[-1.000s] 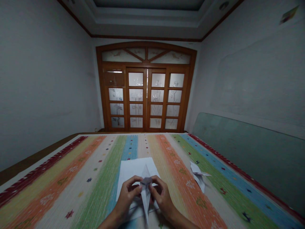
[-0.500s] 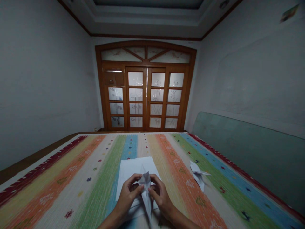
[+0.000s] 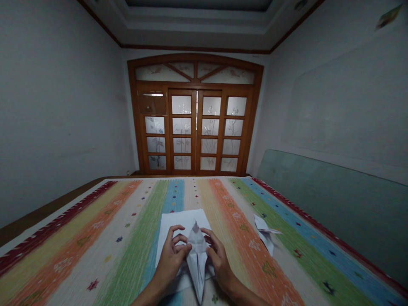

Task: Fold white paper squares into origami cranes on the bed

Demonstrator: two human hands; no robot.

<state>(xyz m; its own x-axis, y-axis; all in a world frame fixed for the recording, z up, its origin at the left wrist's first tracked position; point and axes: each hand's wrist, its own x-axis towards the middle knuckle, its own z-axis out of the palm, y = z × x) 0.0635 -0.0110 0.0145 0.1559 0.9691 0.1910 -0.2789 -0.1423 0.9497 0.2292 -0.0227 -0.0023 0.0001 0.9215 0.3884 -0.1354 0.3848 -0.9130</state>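
A folded white paper [image 3: 196, 255], long and kite-shaped with a sharp point toward me, is held between my two hands over the table. My left hand [image 3: 174, 257] pinches its left edge with the thumb and bent fingers. On the opposite edge, my right hand [image 3: 218, 257] grips with thumb and fingers. A centre slit runs down the paper's lower half, and its upper flap points away from me. Beneath the hands lie white paper sheets [image 3: 168, 223], partly covered by them.
A folded white paper crane [image 3: 265, 233] rests to the right on the striped tablecloth [image 3: 127, 246]. A pale green panel [image 3: 334, 195] stands along the right side. Wooden doors with glass panes [image 3: 195, 131] close off the far end.
The folded paper's upper part has been spread flatter and wider, and its face now shows more fully. Both hands have moved slightly apart. The paper crane stays in place.
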